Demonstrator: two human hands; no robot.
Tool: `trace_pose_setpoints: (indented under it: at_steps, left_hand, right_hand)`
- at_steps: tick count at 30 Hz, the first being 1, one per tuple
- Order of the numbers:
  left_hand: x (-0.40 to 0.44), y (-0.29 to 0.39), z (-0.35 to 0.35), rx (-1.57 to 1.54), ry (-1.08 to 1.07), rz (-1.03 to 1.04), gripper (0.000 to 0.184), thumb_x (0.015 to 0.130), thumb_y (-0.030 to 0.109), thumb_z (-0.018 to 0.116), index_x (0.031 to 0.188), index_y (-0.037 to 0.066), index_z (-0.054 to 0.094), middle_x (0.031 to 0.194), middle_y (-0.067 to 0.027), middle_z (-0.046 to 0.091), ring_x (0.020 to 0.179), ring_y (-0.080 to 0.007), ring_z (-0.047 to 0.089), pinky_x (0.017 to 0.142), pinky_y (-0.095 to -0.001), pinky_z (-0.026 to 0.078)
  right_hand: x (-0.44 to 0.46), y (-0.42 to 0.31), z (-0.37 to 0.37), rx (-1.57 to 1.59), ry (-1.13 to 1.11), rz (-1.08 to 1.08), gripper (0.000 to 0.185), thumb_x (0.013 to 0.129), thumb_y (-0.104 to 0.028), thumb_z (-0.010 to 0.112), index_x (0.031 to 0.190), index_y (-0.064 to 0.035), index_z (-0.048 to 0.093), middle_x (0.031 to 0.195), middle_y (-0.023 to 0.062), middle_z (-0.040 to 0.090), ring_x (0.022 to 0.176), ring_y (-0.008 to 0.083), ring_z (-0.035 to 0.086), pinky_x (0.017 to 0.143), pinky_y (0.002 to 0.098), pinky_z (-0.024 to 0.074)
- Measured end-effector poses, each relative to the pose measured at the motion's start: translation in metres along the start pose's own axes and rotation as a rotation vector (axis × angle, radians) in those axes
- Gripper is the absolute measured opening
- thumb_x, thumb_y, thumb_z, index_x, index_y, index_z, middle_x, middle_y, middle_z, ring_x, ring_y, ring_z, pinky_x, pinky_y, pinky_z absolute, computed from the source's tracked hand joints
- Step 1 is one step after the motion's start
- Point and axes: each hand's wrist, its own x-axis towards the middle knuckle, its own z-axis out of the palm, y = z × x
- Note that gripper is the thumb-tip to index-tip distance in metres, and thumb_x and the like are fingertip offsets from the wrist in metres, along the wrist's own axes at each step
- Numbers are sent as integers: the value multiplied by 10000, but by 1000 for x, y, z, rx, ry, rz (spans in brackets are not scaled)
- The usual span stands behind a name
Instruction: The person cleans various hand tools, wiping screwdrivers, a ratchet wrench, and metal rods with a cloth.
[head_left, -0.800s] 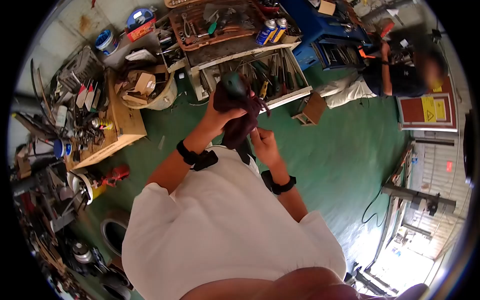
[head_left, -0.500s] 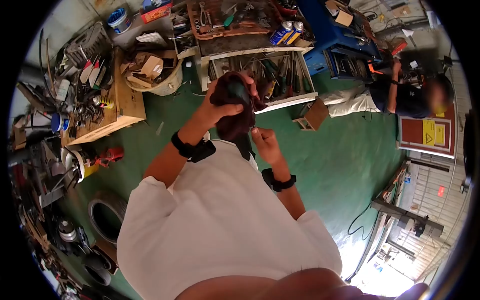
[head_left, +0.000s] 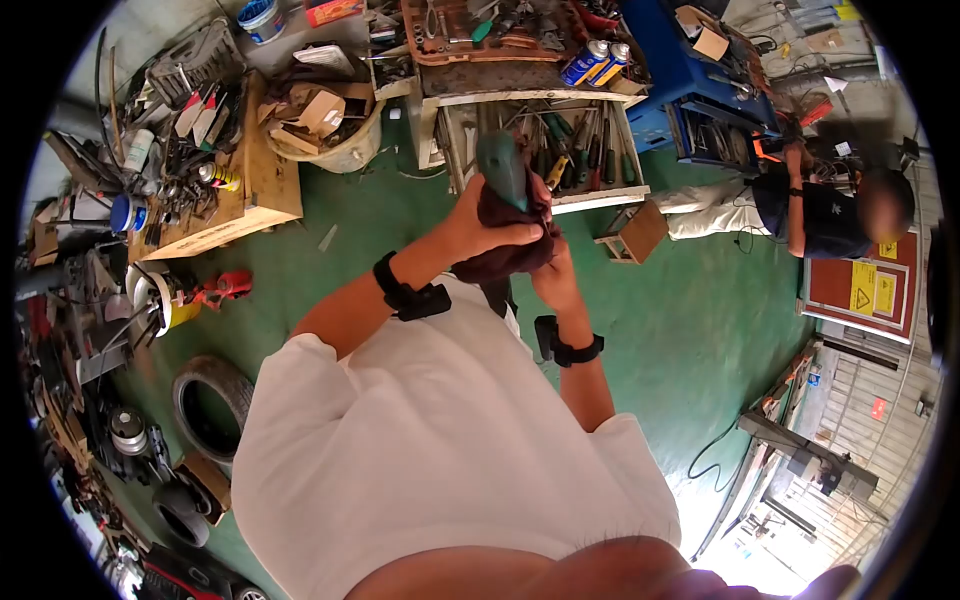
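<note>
In front of my chest, my left hand [head_left: 487, 225] is closed around a dark maroon cloth [head_left: 500, 262] and the dark green, rounded object [head_left: 503, 172] wrapped in it. The green object's smooth end sticks up out of the cloth; the rest is covered, so its kind does not show. My right hand [head_left: 553, 278] has its fingers bent against the cloth's right side, closed on it. Beyond my hands, an open drawer [head_left: 590, 202] holds several screwdrivers and other hand tools.
Above the drawer, two blue spray cans [head_left: 585, 63] stand beside an orange-brown tool tray [head_left: 455, 52]. A bin of cardboard scraps [head_left: 345, 160] and a wooden bench [head_left: 265, 215] are at left. A tire [head_left: 212, 405] lies on the green floor. Another person [head_left: 825, 210] works at right.
The green object now shows more, with the cloth lower around it. My hands have shifted slightly right, and my right hand has moved up against the cloth. The view has shifted a little.
</note>
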Motion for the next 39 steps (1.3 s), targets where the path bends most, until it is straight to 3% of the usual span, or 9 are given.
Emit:
trace_pose_setpoints:
  at_steps: [5,7,9,11,15,18,28,31,39]
  left_hand:
    - [-5,17,-2,112,-5,51,270,777,9,720,1015,30,595,967,-41,616,894,-148,584,858,-313,474]
    - [-2,16,-7,334,58,128,219,765,27,709,964,19,619,880,-37,635,841,-140,585,832,-316,479]
    - [1,13,-14,423,146,185,246,724,72,723,952,22,643,825,-78,663,760,-191,619,763,-331,500]
    - [4,22,-23,954,50,169,343,680,161,744,990,56,642,829,-107,661,752,-298,631,679,-386,511]
    - [8,28,-21,1463,-105,-46,391,625,173,745,989,111,618,797,-102,637,764,-329,641,651,-407,516]
    - [11,32,-9,1429,-109,-48,384,631,171,734,993,112,619,803,-84,624,761,-317,636,642,-415,508]
    - [-11,82,-61,1653,193,16,348,625,171,729,948,97,622,808,-85,598,777,-318,622,650,-415,503]
    - [-11,98,-65,1817,218,-44,314,651,192,721,935,109,617,799,-79,598,766,-295,631,646,-401,505]
    - [-25,83,-84,1946,212,-81,314,599,163,730,874,109,589,786,-74,569,745,-296,603,619,-405,488]
  right_hand:
    - [-8,2,2,44,-134,12,117,863,-17,581,954,10,650,848,105,666,878,265,599,882,362,442]
    - [0,-9,-9,-291,-135,-19,299,870,-57,612,1156,-1,548,1041,129,627,921,281,627,896,366,454]
    - [6,-16,-30,-385,-159,-54,420,875,-84,629,1261,-8,485,1156,141,599,942,288,644,896,366,464]
    - [12,-49,-48,-42,33,179,407,881,-138,653,1233,0,502,1171,153,598,915,307,655,827,355,496]
    - [35,-97,-58,43,78,2,381,886,-209,675,1186,-19,536,1028,163,651,801,301,669,709,333,518]
    - [55,-88,-41,-626,-6,11,322,846,-293,745,1042,-56,647,717,125,662,580,234,650,544,314,493]
    - [58,-81,-117,-231,379,-64,181,867,-180,717,938,-16,690,756,53,669,651,79,580,587,235,466]
    - [55,-90,-132,-388,178,-212,195,863,-168,721,964,-6,680,800,64,671,692,81,581,611,225,462]
    - [66,-80,-138,-272,-380,201,374,864,-202,719,1121,-68,482,707,86,607,590,136,523,528,280,408]
